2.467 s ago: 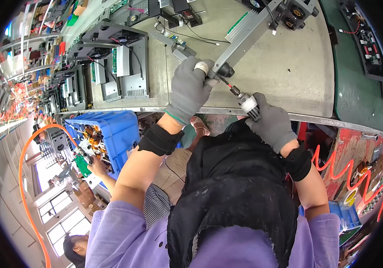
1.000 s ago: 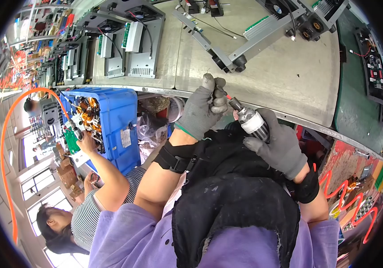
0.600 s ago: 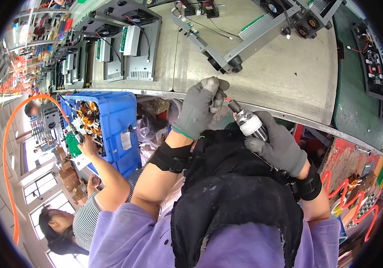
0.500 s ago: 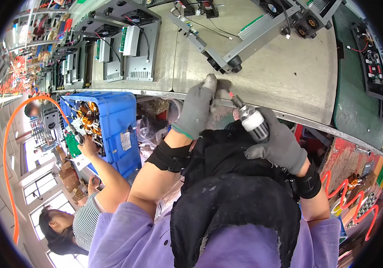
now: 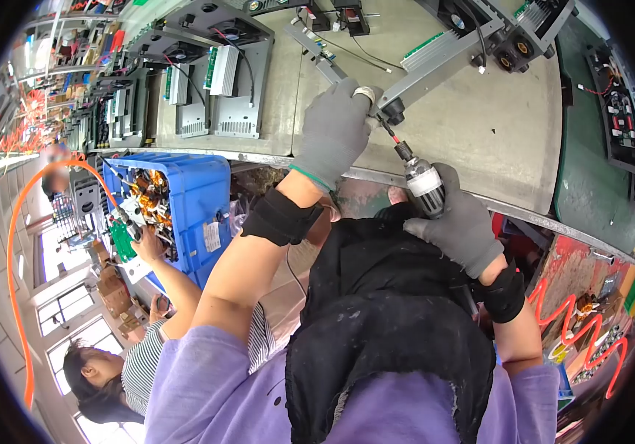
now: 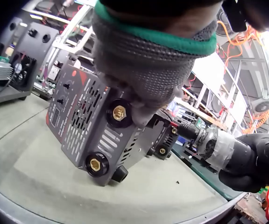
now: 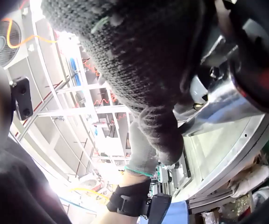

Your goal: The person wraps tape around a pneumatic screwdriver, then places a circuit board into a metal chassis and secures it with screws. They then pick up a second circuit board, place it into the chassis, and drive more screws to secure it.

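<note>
Two gloved hands work at the near corner of a grey welding machine housing [image 5: 425, 80]. The left hand [image 5: 332, 133] grips that corner, its fingers curled over the edge of the front panel [image 6: 81, 119] beside a brass socket [image 6: 119, 113]. The right hand [image 5: 459, 226] is wrapped round an air screwdriver [image 5: 425, 185] with white tape on its body. The screwdriver's red-collared bit [image 5: 389, 132] points up and left, its tip right at the corner by the left fingertips. In the right wrist view the shiny tool body [image 7: 218, 105] shows past the dark glove.
Part-built housings [image 5: 232, 89] with heat sinks stand on the bench [image 5: 513, 148] at left. A blue crate [image 5: 192, 207] of copper-coloured parts stands below the bench edge, with another person [image 5: 136, 370] beside it. A coiled orange hose [image 5: 569, 318] hangs at right.
Both hands have moved from in front of the bench edge up to the housing corner. The left fingers, earlier together near the bit, now hold the corner, and the screwdriver tip meets it there.
</note>
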### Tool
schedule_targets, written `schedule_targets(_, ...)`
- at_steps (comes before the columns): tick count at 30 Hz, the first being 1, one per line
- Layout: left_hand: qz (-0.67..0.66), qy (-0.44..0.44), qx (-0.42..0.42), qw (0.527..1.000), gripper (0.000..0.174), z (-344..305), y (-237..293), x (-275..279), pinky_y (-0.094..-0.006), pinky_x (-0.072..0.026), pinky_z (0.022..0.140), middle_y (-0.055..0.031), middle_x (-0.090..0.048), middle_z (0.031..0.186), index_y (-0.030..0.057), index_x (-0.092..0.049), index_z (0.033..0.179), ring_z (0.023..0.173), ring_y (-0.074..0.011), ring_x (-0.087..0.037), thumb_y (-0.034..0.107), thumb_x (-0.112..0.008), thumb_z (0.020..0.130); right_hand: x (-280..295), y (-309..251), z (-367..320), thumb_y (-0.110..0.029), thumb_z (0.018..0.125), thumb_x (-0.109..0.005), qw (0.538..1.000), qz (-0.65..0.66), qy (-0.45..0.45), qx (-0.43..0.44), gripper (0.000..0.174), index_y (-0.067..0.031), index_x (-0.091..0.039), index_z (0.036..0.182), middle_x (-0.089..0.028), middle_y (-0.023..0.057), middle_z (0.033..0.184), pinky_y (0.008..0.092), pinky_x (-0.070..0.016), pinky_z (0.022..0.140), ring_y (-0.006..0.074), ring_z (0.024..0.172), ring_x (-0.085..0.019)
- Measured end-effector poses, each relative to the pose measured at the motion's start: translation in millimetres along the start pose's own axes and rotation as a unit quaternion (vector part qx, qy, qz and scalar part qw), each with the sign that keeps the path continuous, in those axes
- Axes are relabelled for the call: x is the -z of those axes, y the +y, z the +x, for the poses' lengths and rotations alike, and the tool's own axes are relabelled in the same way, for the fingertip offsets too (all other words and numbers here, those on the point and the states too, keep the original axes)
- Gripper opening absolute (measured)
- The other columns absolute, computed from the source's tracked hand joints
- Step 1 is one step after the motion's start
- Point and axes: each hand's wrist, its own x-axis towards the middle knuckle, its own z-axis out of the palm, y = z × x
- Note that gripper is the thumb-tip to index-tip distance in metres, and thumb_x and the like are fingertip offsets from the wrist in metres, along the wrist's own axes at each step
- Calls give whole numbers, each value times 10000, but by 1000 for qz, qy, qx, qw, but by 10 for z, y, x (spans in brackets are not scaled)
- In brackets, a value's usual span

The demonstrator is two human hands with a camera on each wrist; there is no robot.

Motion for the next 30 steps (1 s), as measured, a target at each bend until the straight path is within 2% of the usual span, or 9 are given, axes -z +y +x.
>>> schedule_targets(4,-15,-14,25,999,374,6,-6,-5,-417,-495,649,-102,-588,885,159,-672,1046,790,-316,-620,141,-762,684,-42,-5,28,-389,659,-805,998,-64,13,-15,803,-134,-378,1289,-676,163,836,441,-523,736,392,833,-672)
schedule_targets(7,-23,-17,34,999,373,3,17,0,-420,-497,646,-104,-587,886,154,-668,1042,781,-317,-620,140,-761,681,-23,-57,45,-378,669,-798,998,-62,4,-29,790,-132,-374,1288,-675,164,825,443,-521,735,398,822,-670)
schedule_targets(11,0,-16,27,1000,369,-8,22,-7,-423,-500,644,-105,-575,889,140,-661,1038,772,-324,-619,145,-758,682,-12,28,83,-365,683,-788,1000,-9,3,9,769,-130,-371,1285,-673,165,807,454,-520,722,402,801,-668)
schedule_targets(15,-14,5,13,1000,365,-9,38,-6,-423,-502,643,-106,-566,888,133,-661,1029,772,-328,-618,128,-751,676,45,23,94,-325,711,-761,999,-36,2,18,710,-128,-376,1274,-670,180,804,472,-519,693,411,785,-663)
schedule_targets(20,-13,-21,24,999,341,-5,59,36,-430,-502,643,-104,-565,886,132,-655,1014,776,-336,-613,107,-735,683,88,16,104,-309,736,-734,997,-74,5,18,656,-130,-383,1260,-666,192,803,479,-519,678,419,778,-659)
schedule_targets(23,-12,-29,30,999,338,-6,65,30,-433,-500,651,-104,-566,879,130,-655,1011,773,-341,-610,108,-732,683,89,24,102,-343,758,-721,995,-83,20,43,638,-133,-385,1257,-665,194,799,484,-518,676,421,775,-659)
schedule_targets(30,-34,-19,27,999,334,-8,97,54,-440,-497,675,-117,-561,864,122,-650,1017,779,-350,-597,67,-705,693,100,-1,92,-435,776,-725,993,-117,20,21,686,-137,-378,1287,-670,208,815,486,-518,682,434,800,-656)
